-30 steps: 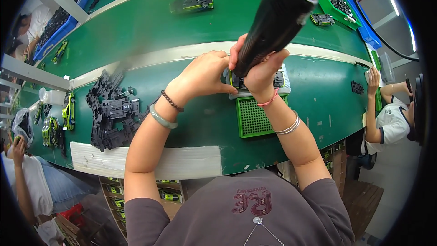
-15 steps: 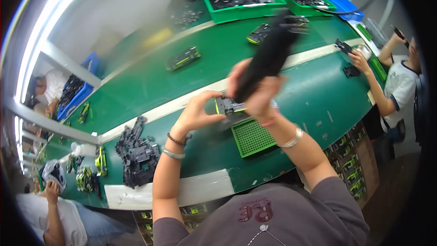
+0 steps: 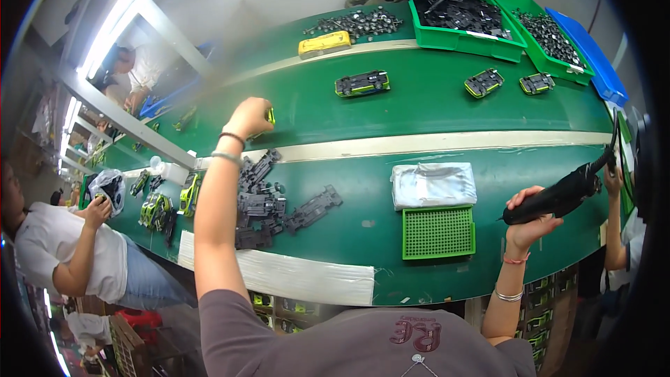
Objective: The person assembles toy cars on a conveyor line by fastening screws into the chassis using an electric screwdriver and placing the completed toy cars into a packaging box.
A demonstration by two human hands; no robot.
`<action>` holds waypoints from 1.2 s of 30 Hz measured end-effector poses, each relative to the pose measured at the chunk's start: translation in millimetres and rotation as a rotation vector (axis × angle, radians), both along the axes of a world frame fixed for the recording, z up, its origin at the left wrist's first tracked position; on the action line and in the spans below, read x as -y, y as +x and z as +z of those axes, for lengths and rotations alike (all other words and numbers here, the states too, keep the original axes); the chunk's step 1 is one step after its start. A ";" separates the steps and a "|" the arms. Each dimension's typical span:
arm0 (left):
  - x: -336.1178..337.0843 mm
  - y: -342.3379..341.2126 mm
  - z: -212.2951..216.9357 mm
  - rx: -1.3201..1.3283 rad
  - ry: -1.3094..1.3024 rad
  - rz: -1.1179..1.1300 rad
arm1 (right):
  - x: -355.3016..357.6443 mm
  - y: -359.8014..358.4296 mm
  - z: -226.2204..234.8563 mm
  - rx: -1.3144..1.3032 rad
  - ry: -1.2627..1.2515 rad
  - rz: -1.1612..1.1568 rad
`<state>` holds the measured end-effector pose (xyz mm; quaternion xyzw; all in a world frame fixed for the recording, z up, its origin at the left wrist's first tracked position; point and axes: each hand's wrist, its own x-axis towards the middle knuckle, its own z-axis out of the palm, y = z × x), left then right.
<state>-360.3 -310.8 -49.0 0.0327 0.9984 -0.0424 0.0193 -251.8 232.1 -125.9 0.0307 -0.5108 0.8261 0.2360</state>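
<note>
My right hand (image 3: 527, 232), at the right side of the bench, is wrapped round a black electric screwdriver (image 3: 558, 197), its tip pointing left. Stretched far to the left, my left hand (image 3: 250, 119) is closed on a toy car (image 3: 271, 116), of which only a yellow-green edge shows past the fingers. Between my arms lie a shiny pale wrapped pad (image 3: 434, 185) and a green perforated tray (image 3: 438, 232). Several black toy car chassis (image 3: 262, 206) are piled beside my left forearm.
On the far green strip, toy cars (image 3: 363, 83) lie underside up. Behind them are a yellow block (image 3: 324, 44), a heap of small wheels (image 3: 363, 22) and green bins (image 3: 469, 42) of black parts. Co-workers (image 3: 77, 237) sit at both sides. A metal post (image 3: 164, 143) stands left.
My left hand has swung to the far left with the toy car, away from the middle. My right hand has drawn the screwdriver to the right. The view has shifted, and the pad now shows.
</note>
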 end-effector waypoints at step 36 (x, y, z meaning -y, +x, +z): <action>-18.0 34.5 -13.4 -0.122 -0.156 -0.023 | -25.5 -1.7 -23.5 0.082 0.033 0.058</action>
